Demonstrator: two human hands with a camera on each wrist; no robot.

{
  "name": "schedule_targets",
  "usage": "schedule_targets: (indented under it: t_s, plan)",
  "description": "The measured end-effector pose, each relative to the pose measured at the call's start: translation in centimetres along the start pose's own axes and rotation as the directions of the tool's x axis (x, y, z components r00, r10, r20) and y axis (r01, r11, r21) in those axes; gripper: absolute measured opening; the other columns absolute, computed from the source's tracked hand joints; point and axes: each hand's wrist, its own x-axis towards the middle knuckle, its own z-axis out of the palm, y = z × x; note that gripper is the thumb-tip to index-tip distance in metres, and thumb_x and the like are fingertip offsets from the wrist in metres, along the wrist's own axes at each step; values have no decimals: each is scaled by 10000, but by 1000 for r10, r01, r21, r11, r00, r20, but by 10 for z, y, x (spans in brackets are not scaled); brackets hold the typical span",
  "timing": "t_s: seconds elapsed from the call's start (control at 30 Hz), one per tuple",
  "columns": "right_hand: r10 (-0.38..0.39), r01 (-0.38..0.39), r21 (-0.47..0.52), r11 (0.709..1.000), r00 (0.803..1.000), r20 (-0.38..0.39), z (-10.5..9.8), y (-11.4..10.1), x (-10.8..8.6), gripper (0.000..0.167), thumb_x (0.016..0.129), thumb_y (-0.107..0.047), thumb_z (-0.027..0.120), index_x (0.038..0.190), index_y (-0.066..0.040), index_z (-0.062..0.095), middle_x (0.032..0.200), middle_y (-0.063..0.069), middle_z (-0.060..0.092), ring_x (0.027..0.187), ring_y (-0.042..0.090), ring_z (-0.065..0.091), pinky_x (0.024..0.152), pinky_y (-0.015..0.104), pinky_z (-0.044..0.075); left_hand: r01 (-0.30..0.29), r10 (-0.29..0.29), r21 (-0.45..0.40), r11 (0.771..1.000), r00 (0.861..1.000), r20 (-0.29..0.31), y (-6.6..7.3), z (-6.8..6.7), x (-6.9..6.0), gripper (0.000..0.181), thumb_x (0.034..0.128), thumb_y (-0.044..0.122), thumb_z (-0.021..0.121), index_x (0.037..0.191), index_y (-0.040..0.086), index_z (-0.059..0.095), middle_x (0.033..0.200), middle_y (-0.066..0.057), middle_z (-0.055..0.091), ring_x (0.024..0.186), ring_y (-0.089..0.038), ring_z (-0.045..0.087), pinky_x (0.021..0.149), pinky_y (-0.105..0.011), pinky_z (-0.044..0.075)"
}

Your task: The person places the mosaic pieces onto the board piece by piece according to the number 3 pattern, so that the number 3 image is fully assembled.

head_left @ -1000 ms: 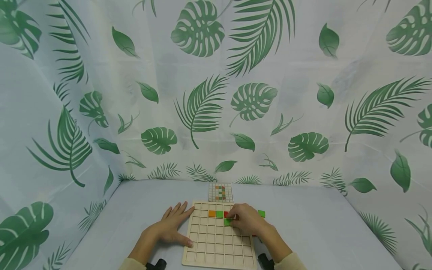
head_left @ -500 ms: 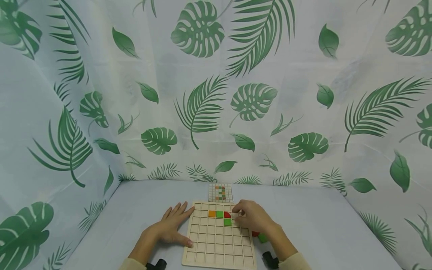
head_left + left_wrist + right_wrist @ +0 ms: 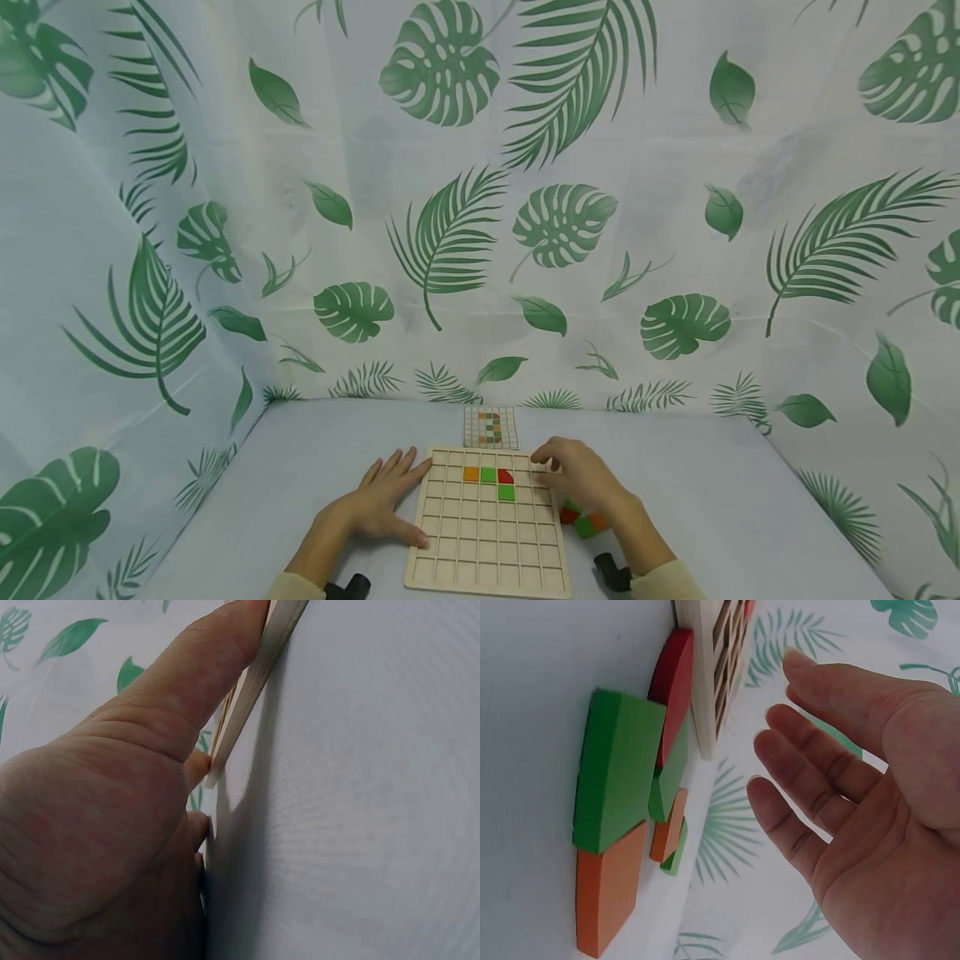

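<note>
The wooden grid board (image 3: 465, 550) lies on the table, holding an orange tile (image 3: 471, 474), a green tile (image 3: 488, 475) and a red tile (image 3: 506, 477) in a row, with another green tile (image 3: 506, 492) below the red one. Spread out flat, the left hand (image 3: 378, 504) touches the board's left edge with thumb and a fingertip; its thumb (image 3: 195, 667) rests on the edge in the left wrist view. The right hand (image 3: 585, 479) hovers over the board's upper right edge, fingers loosely bent; the right wrist view shows the hand (image 3: 855, 757) with nothing in it.
Loose blocks lie right of the board, among them a green block (image 3: 619, 772), an orange block (image 3: 611, 892) and a red block (image 3: 673, 690). A small patterned card (image 3: 470, 429) lies behind the board. Leaf-printed cloth walls surround the table.
The right hand has moved away from the red tile toward the board's right edge, uncovering the red and lower green tiles and more of the loose blocks. The left hand has stayed put.
</note>
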Motion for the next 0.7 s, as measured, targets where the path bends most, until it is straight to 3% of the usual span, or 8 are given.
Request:
schedule_targets:
  t_s: [0.57,0.7]
  plan:
    - [92,-92,11,996,996,-11,-12,15,-4,229,880,-87,818,1102,-132,784,1043,-48,732,855,108,584,668,270,521,12,-12,8,1000,1000,-1,-4,2,3,1279,649,754,841,1664,227,271,1754,-162,99,1626,-416,35,1287,-662,-6]
    - [115,-115,10,993,993,-6,-13,20,-5,216,881,-67,811,1086,-132,788,1026,-45,730,848,113,580,708,287,527,24,-24,8,1000,1000,0,-3,2,3,1279,639,766,837,1661,231,284,1753,-162,109,1626,-415,40,1290,-658,-7]
